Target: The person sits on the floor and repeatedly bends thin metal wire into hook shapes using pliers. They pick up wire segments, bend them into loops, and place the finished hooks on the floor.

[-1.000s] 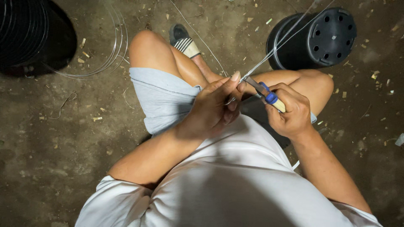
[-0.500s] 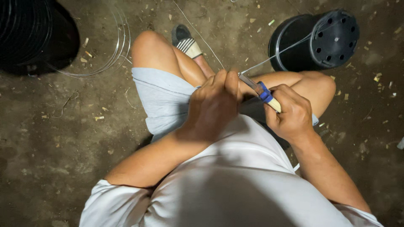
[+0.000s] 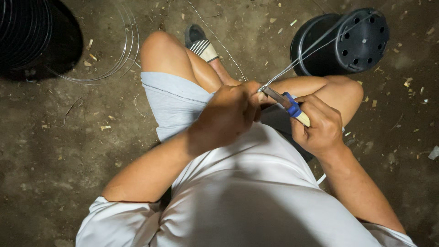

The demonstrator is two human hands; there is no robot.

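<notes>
I sit on the ground with my knees up. My right hand [image 3: 320,126] grips a knife [image 3: 286,103] with a blue and cream handle, its blade pointing toward my left hand. My left hand [image 3: 228,114] is closed around the near end of thin metal wires [image 3: 302,57] right at the blade's tip. The wires stretch away up and to the right, over a black plastic pot [image 3: 352,41] lying on its side with a holed bottom.
A stack of black pots [image 3: 32,32] stands at the top left, with loose wire loops [image 3: 119,55] on the dirt floor beside it. My sandalled foot [image 3: 199,41] rests ahead. Small wood chips litter the ground.
My left hand has turned over the wire end, its knuckles now up, and drawn slightly left. The right hand with the knife stays almost in place.
</notes>
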